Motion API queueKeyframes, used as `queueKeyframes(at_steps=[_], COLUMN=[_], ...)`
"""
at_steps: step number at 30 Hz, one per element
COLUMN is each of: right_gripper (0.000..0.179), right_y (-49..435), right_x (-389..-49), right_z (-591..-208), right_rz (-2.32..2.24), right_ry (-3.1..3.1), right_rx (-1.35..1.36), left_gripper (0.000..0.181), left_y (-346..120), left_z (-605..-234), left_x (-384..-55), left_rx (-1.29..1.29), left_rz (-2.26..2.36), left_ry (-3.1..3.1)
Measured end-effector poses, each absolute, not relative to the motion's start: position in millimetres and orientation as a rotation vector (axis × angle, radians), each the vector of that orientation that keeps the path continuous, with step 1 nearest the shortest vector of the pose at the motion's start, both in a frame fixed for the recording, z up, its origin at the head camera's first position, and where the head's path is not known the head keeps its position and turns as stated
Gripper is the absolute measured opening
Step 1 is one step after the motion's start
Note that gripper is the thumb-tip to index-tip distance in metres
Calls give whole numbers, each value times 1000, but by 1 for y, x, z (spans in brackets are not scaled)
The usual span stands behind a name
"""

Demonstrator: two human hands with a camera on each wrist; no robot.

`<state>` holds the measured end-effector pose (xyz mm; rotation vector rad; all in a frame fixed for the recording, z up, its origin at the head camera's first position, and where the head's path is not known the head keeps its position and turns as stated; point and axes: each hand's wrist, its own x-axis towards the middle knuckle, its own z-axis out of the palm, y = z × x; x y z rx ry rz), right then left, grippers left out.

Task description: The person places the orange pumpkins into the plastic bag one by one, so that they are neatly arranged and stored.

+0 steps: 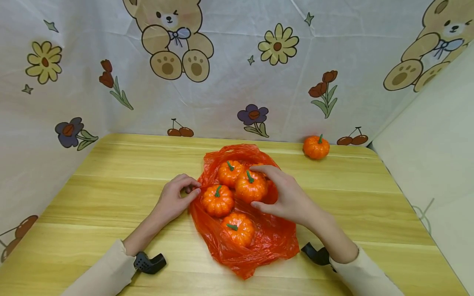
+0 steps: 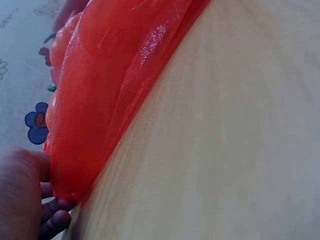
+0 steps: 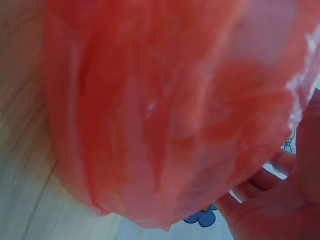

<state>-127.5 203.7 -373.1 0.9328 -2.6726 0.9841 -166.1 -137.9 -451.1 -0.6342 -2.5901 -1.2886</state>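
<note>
A red plastic bag (image 1: 274,242) lies spread open on the table, with several small orange toy pumpkins inside. My left hand (image 1: 177,195) pinches the bag's left rim between thumb and fingers, beside a pumpkin (image 1: 217,201). That pinch also shows at the lower left of the left wrist view. Over the bag's right side, my right hand (image 1: 286,195) has its thumb and fingers around a pumpkin (image 1: 251,188) with a green stem. Another pumpkin (image 1: 230,172) sits behind it, and one (image 1: 238,230) lies nearest me. In the right wrist view, the bag hides most of this.
A lone pumpkin (image 1: 316,147) stands at the table's back right, near the printed cloth (image 1: 229,98) hanging behind. The wooden table (image 1: 355,205) extends to both sides of the bag. A white panel (image 1: 437,164) borders the right edge.
</note>
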Motion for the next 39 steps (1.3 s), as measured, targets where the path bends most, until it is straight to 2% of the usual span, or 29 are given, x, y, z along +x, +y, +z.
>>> queueKeyframes(at_steps=[17, 24, 39], right_gripper=[77, 70, 70], right_y=[201, 201, 198], right_x=[-128, -129, -130], right_z=[-386, -392, -395], right_rz=[897, 829, 772], right_ry=[-2785, -2807, -2779], right_rx=[972, 1003, 1011], left_gripper=[9, 9, 9], left_y=[-138, -137, -138], left_z=[-451, -451, -452], left_x=[-166, -166, -167], left_rx=[-629, -625, -626], left_rz=[-1284, -1285, -1285], left_ry=[-2595, -2599, -2597])
